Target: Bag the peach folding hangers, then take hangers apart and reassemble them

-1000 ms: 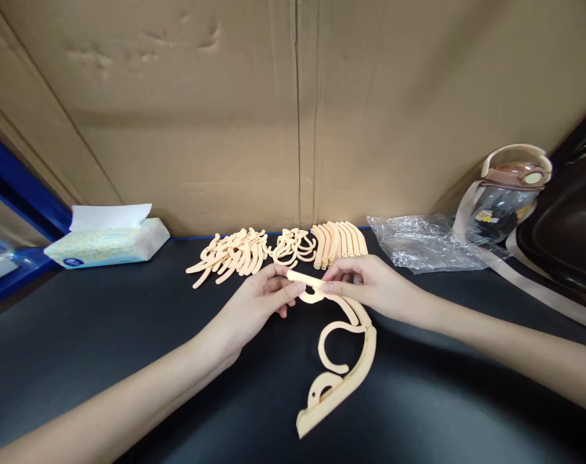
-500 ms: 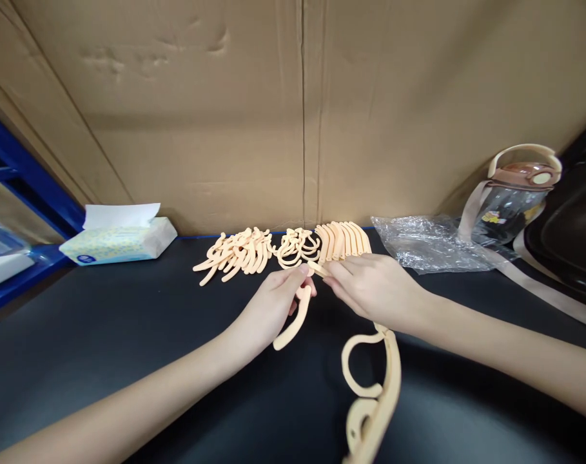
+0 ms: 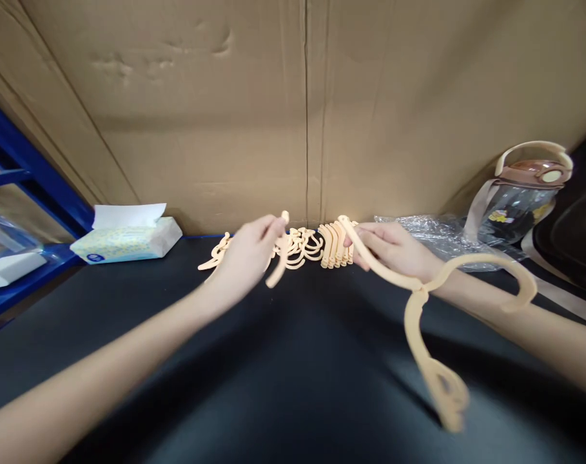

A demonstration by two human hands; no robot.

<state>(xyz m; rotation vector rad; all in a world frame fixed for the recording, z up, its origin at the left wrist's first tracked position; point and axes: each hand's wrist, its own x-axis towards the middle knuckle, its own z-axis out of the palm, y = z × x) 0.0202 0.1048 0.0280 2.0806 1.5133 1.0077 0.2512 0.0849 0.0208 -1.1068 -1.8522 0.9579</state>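
My left hand (image 3: 244, 254) is closed around a small curved hanger arm (image 3: 277, 269) in pale peach plastic, its lower end pointing down. Between the fingers and thumb of my right hand (image 3: 394, 246) is one end of a folding clothes hanger (image 3: 387, 273). The hanger's hook (image 3: 496, 259) sticks out to the right over my forearm, and its other arm (image 3: 418, 332) hangs down over the table. A gap separates the two pieces. Behind my hands lie a pile of loose hooks (image 3: 302, 246) and a row of curved arms (image 3: 332, 248).
More curved pieces (image 3: 218, 252) lie partly hidden behind my left hand. A tissue pack (image 3: 126, 243) sits at the left by a blue frame (image 3: 55, 187). At the right are clear plastic wrap (image 3: 447, 240) and a strapped bottle (image 3: 519, 206). Cardboard (image 3: 200, 129) stands behind the black table (image 3: 293, 374).
My hands, which were close together, have moved apart and up. The hanger in my right hand has swung outward, its hook now to the right. The left hand keeps its curved arm.
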